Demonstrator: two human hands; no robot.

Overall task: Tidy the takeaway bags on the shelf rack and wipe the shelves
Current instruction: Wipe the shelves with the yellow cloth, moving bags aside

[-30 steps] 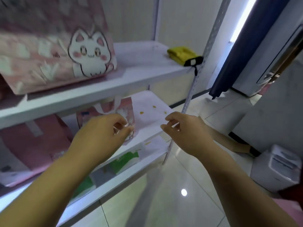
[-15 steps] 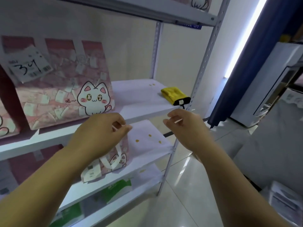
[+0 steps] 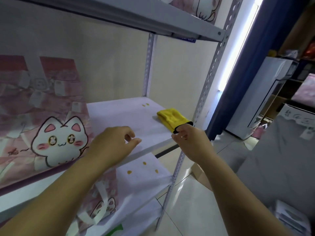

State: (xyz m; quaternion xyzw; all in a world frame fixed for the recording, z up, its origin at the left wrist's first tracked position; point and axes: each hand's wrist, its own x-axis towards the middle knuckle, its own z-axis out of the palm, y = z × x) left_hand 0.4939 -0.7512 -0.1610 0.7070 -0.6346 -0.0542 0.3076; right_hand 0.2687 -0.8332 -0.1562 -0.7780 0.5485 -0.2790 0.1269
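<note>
- Presently the right hand [image 3: 189,143] is curled at the black-trimmed end of the yellow cloth [image 3: 171,117], which lies folded at the front right corner of the middle shelf [image 3: 122,120]. Whether its fingertips already pinch the trim I cannot tell. A grip on the trim alone could slip and let the cloth slide off the edge to the floor.
- The left hand [image 3: 115,143] hovers over the shelf's front edge, fingers loosely curled and holding nothing. A careless sweep leftward might knock the pink cat takeaway bag [image 3: 59,143], which stands on the left of this shelf just beside that hand.
- The cloth lies close to the rack's upright post [image 3: 203,103], so a quick tug could snag it there.
- Small yellowish spots [image 3: 145,105] sit near the back of the shelf. A folded cloth dragged lightly may smear them rather than lift them.
- Another bag [image 3: 104,203] lies on the lower shelf, and anything wiped off the front edge could fall onto it.
</note>
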